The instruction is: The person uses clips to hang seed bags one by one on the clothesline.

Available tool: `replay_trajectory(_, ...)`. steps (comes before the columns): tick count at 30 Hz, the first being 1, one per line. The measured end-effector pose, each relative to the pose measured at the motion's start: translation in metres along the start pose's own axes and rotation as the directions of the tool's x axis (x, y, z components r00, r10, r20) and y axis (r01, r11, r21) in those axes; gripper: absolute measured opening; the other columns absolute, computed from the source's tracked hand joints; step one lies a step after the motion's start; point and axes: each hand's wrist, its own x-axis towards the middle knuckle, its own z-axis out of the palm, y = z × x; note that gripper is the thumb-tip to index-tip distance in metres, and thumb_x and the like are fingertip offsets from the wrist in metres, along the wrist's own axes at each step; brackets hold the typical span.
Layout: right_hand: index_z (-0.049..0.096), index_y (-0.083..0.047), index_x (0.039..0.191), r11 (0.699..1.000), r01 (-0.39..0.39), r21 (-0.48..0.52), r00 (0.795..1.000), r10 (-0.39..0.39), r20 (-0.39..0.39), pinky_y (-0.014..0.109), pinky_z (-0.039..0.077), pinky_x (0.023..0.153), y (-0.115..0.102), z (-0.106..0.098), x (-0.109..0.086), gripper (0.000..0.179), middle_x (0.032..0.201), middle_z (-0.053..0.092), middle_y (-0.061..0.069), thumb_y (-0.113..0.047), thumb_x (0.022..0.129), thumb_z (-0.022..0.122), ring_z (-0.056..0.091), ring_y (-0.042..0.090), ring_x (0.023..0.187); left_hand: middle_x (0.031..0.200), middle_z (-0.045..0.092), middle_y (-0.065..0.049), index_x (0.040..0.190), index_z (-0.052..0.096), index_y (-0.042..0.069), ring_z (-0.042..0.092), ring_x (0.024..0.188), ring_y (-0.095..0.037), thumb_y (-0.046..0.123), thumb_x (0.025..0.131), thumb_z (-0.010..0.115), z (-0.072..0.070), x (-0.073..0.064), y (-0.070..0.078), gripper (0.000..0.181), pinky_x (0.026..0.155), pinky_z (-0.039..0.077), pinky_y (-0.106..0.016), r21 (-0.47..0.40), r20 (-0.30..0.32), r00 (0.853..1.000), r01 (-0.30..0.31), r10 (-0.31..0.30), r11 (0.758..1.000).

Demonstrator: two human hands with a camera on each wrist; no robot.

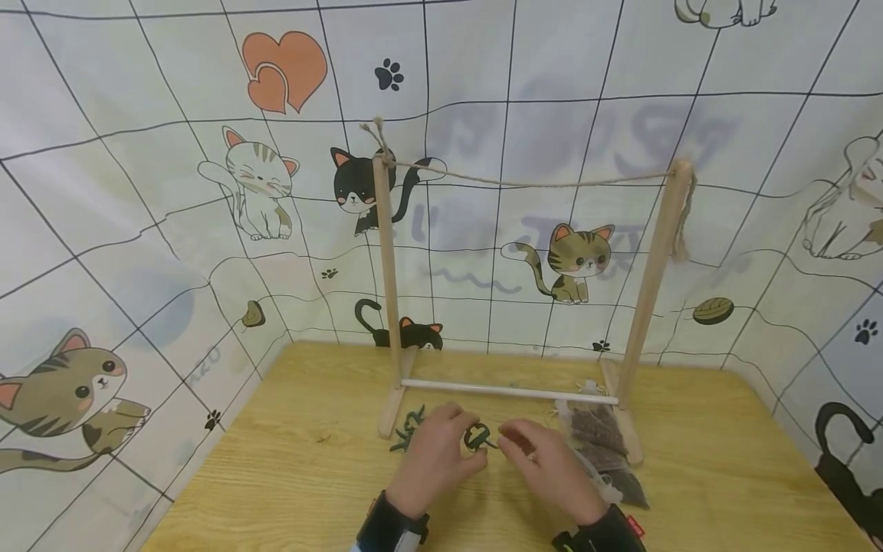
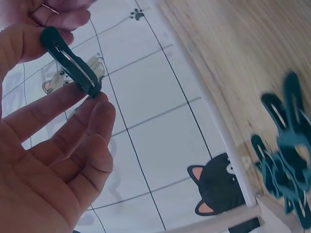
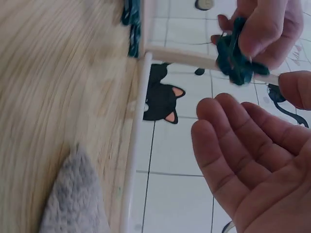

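A green plastic clothes peg (image 1: 477,437) is pinched between the thumb and fingertips of my left hand (image 1: 434,460). The left wrist view shows the peg (image 2: 70,60) lengthwise between thumb and fingers. My right hand (image 1: 552,468) is just to the right, its thumb close to one end of the peg. In the right wrist view the fingers of the right hand (image 3: 257,155) spread loosely below the peg (image 3: 238,56), with nothing in the palm. Several more green pegs (image 1: 411,422) lie piled on the table beyond the left hand, partly hidden by it.
A wooden frame stands behind the hands, with a left post (image 1: 388,268), a right post (image 1: 651,291), a white bottom bar (image 1: 510,391) and a string (image 1: 510,184) tied across the top. Clear bags (image 1: 596,433) with brown and grey contents lie right on the wooden table (image 1: 276,460).
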Motion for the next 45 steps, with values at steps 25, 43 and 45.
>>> replay_trajectory(25,0.069,-0.016,0.095,0.968,0.253,0.002,0.963,-0.251,-0.099,0.02,0.044,0.05,0.004,0.0,0.0,0.016,0.078,0.06,-0.011,0.0,0.096,0.068,0.046,-0.006,0.06,0.125,0.069,0.004,0.146,0.059,0.016,0.061,0.102,-0.008,0.021,0.079,0.092,-0.002,0.008,0.009,0.074,0.086,0.053,-0.022,-0.291,0.264,0.962,0.01,0.07,0.957)
replay_trajectory(43,0.064,0.002,0.131,0.977,0.203,0.058,0.979,-0.203,-0.01,0.026,0.056,0.064,0.001,-0.005,-0.003,0.033,0.109,0.072,0.01,-0.003,0.098,0.067,0.067,0.007,0.084,0.112,0.072,-0.004,0.122,0.07,0.009,0.069,0.092,-0.006,0.011,0.088,0.083,-0.007,0.009,0.009,0.037,0.085,0.058,-0.026,-0.589,0.122,0.992,0.091,-0.023,0.803)
replay_trajectory(45,0.06,0.005,0.137,0.973,0.21,0.093,0.975,-0.216,0.057,0.028,0.058,0.069,0.001,-0.007,-0.003,0.039,0.114,0.071,0.014,-0.006,0.1,0.067,0.068,0.008,0.086,0.112,0.073,-0.005,0.121,0.07,0.008,0.07,0.093,-0.007,0.008,0.088,0.082,-0.007,0.01,0.009,0.035,0.086,0.059,-0.025,-0.63,0.113,0.993,0.088,-0.021,0.772)
